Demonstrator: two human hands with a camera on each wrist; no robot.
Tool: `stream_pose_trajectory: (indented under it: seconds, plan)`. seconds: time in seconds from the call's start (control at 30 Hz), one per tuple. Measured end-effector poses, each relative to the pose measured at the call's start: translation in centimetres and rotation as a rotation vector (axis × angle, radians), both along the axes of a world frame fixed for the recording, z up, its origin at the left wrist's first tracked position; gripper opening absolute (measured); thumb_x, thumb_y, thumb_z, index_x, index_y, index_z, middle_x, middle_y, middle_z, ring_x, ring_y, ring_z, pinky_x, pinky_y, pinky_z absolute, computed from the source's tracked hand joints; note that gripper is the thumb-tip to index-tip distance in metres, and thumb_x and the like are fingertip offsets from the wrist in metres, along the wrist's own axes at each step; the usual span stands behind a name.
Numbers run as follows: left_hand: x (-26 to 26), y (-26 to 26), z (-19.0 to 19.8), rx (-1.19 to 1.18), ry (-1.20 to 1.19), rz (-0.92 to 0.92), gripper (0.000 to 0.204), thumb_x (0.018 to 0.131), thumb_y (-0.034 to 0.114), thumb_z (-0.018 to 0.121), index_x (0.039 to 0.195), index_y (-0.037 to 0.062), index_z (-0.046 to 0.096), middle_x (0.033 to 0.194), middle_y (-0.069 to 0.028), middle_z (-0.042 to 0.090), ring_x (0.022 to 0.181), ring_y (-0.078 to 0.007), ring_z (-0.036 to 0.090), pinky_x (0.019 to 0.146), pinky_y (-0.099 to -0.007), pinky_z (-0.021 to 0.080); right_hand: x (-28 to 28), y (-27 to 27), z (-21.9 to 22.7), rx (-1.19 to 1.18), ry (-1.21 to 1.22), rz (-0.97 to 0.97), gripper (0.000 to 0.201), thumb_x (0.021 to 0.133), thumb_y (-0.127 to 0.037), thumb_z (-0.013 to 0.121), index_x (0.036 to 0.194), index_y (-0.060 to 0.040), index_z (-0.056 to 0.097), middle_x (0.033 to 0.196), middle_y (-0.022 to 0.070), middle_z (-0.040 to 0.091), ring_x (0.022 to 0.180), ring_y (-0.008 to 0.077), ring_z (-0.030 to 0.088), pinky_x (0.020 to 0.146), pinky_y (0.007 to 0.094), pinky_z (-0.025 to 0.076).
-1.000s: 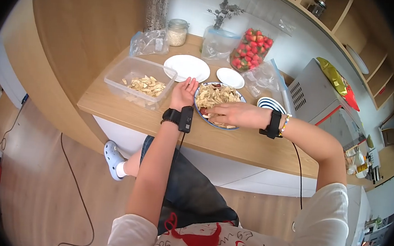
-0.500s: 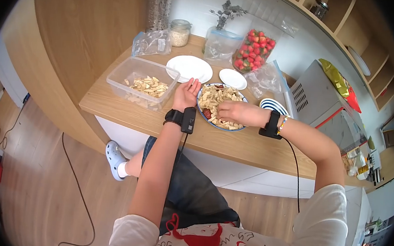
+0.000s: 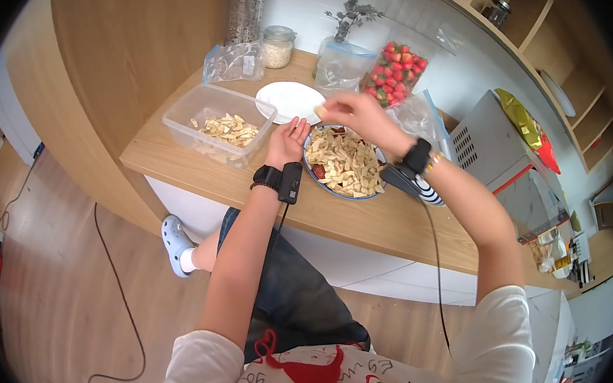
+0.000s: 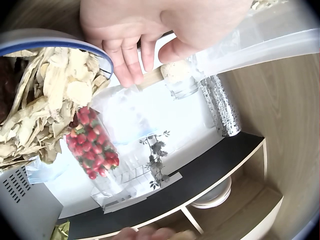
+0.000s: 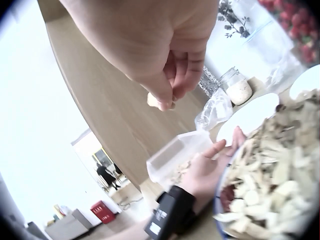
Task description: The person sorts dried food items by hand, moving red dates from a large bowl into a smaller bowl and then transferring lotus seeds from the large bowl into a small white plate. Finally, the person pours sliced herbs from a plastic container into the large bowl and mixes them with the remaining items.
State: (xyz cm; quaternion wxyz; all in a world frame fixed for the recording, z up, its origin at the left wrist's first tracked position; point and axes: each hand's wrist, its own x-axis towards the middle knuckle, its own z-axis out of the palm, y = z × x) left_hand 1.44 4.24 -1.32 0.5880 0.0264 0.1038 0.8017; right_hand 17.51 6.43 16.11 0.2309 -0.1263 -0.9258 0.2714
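My right hand [image 3: 364, 117] is raised above the back edge of a blue-rimmed plate [image 3: 329, 190]. Between thumb and fingertips it pinches a pale dried slice [image 5: 154, 101]. The plate is heaped with similar dried slices [image 3: 352, 165], and a dark red dried date [image 3: 318, 171] shows at its left side. Beside that plate, my left hand [image 3: 285, 145] has its fingers loosely extended and holds nothing. Its fingertips are close to the rim in the left wrist view. A clear plastic box [image 3: 182, 118] with more slices [image 3: 228, 129] stands left of it. Behind is a white plate [image 3: 285, 98].
Along the back stand a glass jar [image 3: 277, 48], a plastic bag [image 3: 234, 63] and a container of strawberries [image 3: 396, 75]. A striped dish [image 3: 430, 194] sits under the right wrist. Farther right is a grey appliance [image 3: 486, 144]. A cable hangs from the right wrist.
My right hand has come up out of the heaped slices and moved toward the back, now pinching one slice. The left hand stays beside the plate.
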Motion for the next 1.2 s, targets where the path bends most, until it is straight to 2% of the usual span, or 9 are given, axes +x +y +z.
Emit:
stream_pose_trajectory:
  seconds: [0.17,0.27,0.4,0.43,0.7,0.9,1.0,1.1,1.2]
  plan:
    - [-0.1,0.1,-0.1,0.015,-0.01,0.017,0.032,0.089,0.008,0.045,0.118,-0.0048,0.039,0.119,-0.0159,0.045,0.114,-0.0281,0.047,0.102,-0.0369,0.04,-8.4,0.5,0.3,-0.299,-0.034,0.1,0.025,0.079,-0.02,0.07,0.095,-0.001,0.065,0.08,0.005,0.066,0.072,0.01,0.06,0.065,0.0243,0.049]
    - [-0.2,0.4,-0.5,0.024,0.001,0.028,0.032,0.089,0.008,0.046,0.117,-0.0059,0.039,0.12,-0.0147,0.044,0.114,-0.0279,0.047,0.103,-0.0367,0.039,-11.7,-0.2,-0.4,-0.34,0.0,0.134,0.024,0.08,-0.02,0.07,0.094,-0.0009,0.066,0.081,0.0036,0.066,0.071,0.0088,0.059,0.063,0.0229,0.049]
    - [-0.7,1.0,-1.6,0.037,0.027,-0.082,0.03,0.091,0.016,0.047,0.117,0.0016,0.044,0.116,-0.0099,0.049,0.112,-0.0231,0.048,0.098,-0.0374,0.04,-13.6,-0.5,-1.4,-0.419,-0.015,0.16,0.022,0.082,-0.021,0.069,0.089,-0.0001,0.065,0.08,0.0037,0.065,0.068,0.008,0.057,0.063,0.0219,0.049]
    - [-1.0,1.3,-1.9,0.034,0.059,-0.103,0.03,0.091,0.019,0.047,0.117,0.0049,0.045,0.115,-0.0083,0.051,0.11,-0.0213,0.049,0.096,-0.0376,0.039,-13.9,-0.5,-1.6,-0.447,-0.017,0.145,0.022,0.083,-0.021,0.068,0.089,-0.0003,0.064,0.08,0.0035,0.064,0.068,0.0078,0.057,0.063,0.0218,0.049]
    - [0.0,0.2,-0.4,0.032,0.019,-0.055,0.034,0.091,0.019,0.046,0.122,0.003,0.042,0.121,-0.0121,0.049,0.111,-0.025,0.048,0.099,-0.0384,0.037,-14.7,1.6,-3.6,-0.667,-0.023,0.08,0.022,0.09,-0.02,0.059,0.095,0.0002,0.064,0.084,-0.0002,0.061,0.075,0.005,0.054,0.07,0.0191,0.047]
    - [0.1,0.1,-0.2,0.023,0.043,-0.034,0.038,0.092,0.019,0.045,0.125,0.0022,0.04,0.126,-0.0137,0.047,0.113,-0.0273,0.047,0.101,-0.0394,0.034,-15.0,2.1,-3.2,-0.559,-0.036,0.027,0.025,0.091,-0.019,0.057,0.105,0.0015,0.063,0.092,0.0029,0.063,0.079,0.0057,0.056,0.072,0.0187,0.048]
    - [-0.1,0.6,-0.8,0.021,0.044,-0.034,0.038,0.091,0.018,0.045,0.125,0.0019,0.04,0.126,-0.0142,0.047,0.114,-0.0277,0.047,0.102,-0.0389,0.034,-15.2,1.9,-3.5,-0.661,0.09,0.145,0.024,0.087,-0.014,0.062,0.101,0.0048,0.063,0.09,0.0079,0.065,0.078,0.0089,0.06,0.069,0.0192,0.049]
    - [0.0,0.2,-0.3,-0.005,0.052,-0.016,0.038,0.09,0.016,0.047,0.124,0.0011,0.041,0.126,-0.0146,0.047,0.114,-0.0277,0.047,0.101,-0.0377,0.035,-14.7,1.8,-2.5,-0.578,0.097,0.146,0.028,0.089,-0.018,0.059,0.107,0.0028,0.062,0.095,0.008,0.065,0.083,0.0107,0.062,0.071,0.0214,0.05]
    - [0.3,-0.2,0.2,-0.026,0.012,0.003,0.037,0.089,0.013,0.048,0.123,-0.0002,0.041,0.125,-0.0153,0.046,0.115,-0.0277,0.047,0.102,-0.0366,0.036,-11.6,1.2,-0.4,-0.464,0.067,0.011,0.03,0.091,-0.021,0.055,0.113,-0.0011,0.06,0.105,0.0047,0.065,0.087,0.0108,0.059,0.076,0.0239,0.049]
